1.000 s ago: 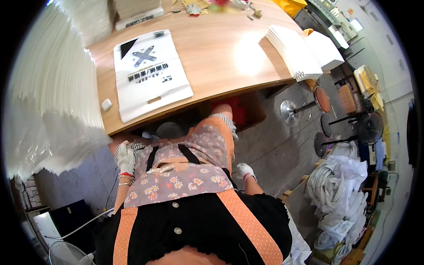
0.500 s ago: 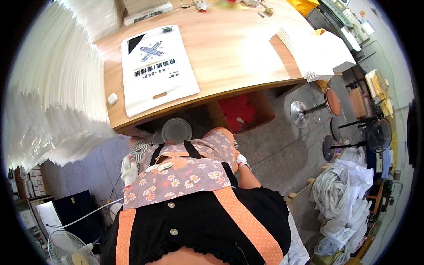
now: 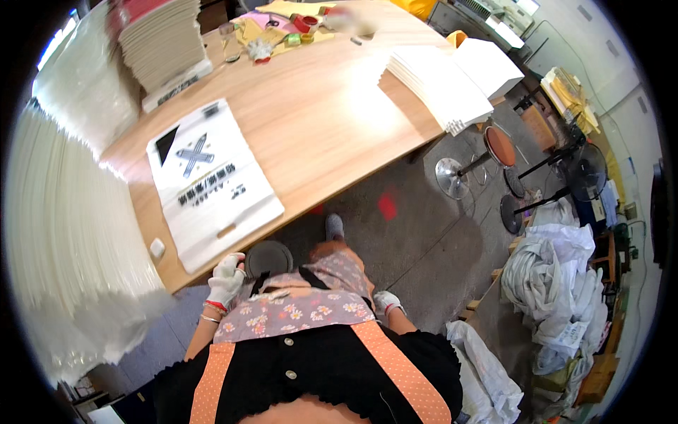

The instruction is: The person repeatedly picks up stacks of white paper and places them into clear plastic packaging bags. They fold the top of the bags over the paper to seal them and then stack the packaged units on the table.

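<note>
My left hand (image 3: 226, 279), in a white glove with red bracelets at the wrist, is raised beside my floral apron. Its curled fingers reach the rim of a round dark stool seat (image 3: 267, 258) under the table edge; whether they grip it I cannot tell. My right hand (image 3: 387, 302), also gloved, hangs closed at my right hip with nothing in it. Just above my left hand, a pile of flat white bags (image 3: 208, 180) printed with a black cross lies on the wooden table (image 3: 325, 127).
Tall piles of white sheets (image 3: 70, 233) wall off the left side. A fanned pile of white sheets (image 3: 441, 85) sits at the table's right end. A brown-seated stool (image 3: 500, 145) and heaped white sacks (image 3: 551, 283) stand on the grey floor at right.
My view has tilted up, so more of the table's far end shows. My left hand has come in from my side to the dark stool seat. My right hand stays at my hip.
</note>
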A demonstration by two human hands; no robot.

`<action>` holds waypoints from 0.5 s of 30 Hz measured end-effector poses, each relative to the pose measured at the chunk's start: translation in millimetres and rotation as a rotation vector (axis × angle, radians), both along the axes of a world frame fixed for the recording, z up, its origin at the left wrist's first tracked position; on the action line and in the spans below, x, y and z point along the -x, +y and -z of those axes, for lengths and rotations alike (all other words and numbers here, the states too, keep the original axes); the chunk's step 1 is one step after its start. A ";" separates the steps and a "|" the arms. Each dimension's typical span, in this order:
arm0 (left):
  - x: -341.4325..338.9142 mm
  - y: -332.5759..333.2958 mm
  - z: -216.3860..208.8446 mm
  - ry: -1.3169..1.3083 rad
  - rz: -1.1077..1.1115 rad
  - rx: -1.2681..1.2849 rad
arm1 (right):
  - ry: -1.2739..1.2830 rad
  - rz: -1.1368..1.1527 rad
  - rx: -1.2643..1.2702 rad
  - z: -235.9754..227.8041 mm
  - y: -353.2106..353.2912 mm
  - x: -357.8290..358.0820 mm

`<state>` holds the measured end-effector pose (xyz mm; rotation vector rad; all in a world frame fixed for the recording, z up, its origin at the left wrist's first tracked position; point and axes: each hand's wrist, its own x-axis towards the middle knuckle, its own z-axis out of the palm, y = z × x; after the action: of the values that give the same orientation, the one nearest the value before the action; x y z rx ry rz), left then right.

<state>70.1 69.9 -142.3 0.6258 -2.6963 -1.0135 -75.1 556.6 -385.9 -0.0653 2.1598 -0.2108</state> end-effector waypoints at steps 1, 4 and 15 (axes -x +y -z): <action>23.9 7.0 -21.7 -0.004 0.040 -0.067 | 0.104 -0.500 0.054 47.3 31.0 9.2; 68.7 20.3 -30.8 0.117 0.129 -0.253 | 0.171 -0.481 0.262 137.9 71.9 59.7; 273.6 38.3 -60.9 -0.208 0.389 -0.357 | -0.151 0.532 0.600 -218.5 -126.6 318.1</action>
<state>-203.5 108.2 -81.5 0.2711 -2.9093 -1.6354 -393.2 430.0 -167.5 0.1809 1.8567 -1.1264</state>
